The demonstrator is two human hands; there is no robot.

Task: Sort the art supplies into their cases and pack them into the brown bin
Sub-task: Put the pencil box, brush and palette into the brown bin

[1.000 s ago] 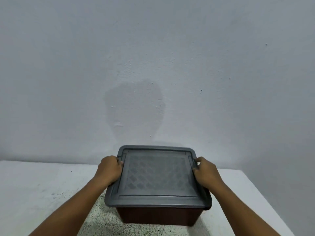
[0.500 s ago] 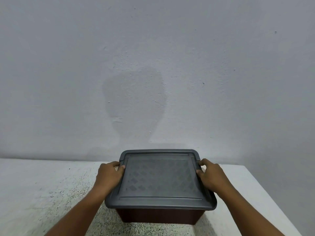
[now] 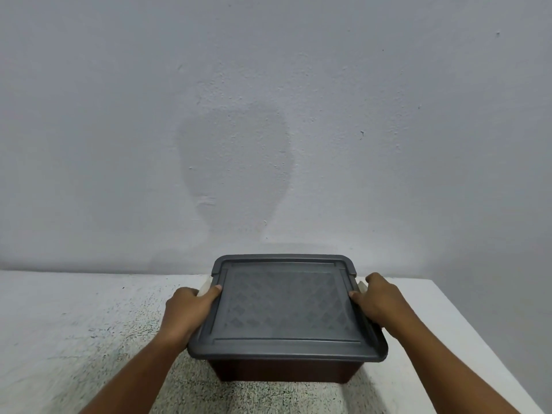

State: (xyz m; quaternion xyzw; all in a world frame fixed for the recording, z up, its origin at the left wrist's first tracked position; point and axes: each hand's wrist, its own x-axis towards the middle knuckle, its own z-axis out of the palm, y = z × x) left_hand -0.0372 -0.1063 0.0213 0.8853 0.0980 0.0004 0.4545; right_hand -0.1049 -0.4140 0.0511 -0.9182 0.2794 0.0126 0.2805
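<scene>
The brown bin stands on the white table, closed by a grey lid with a diamond pattern. My left hand grips the lid's left edge, thumb lying on top and fingers curled over the side by a pale latch. My right hand grips the right edge the same way, thumb on the lid next to a pale latch. The bin's contents are hidden under the lid; no art supplies or cases show.
The speckled white table runs to the left; its right edge lies close beside the bin. A plain grey wall rises right behind the bin, with my shadow on it.
My hands have shifted slightly along the lid's side edges, and pale latches now show beside them. The bin stays where it was; the view has tilted a little.
</scene>
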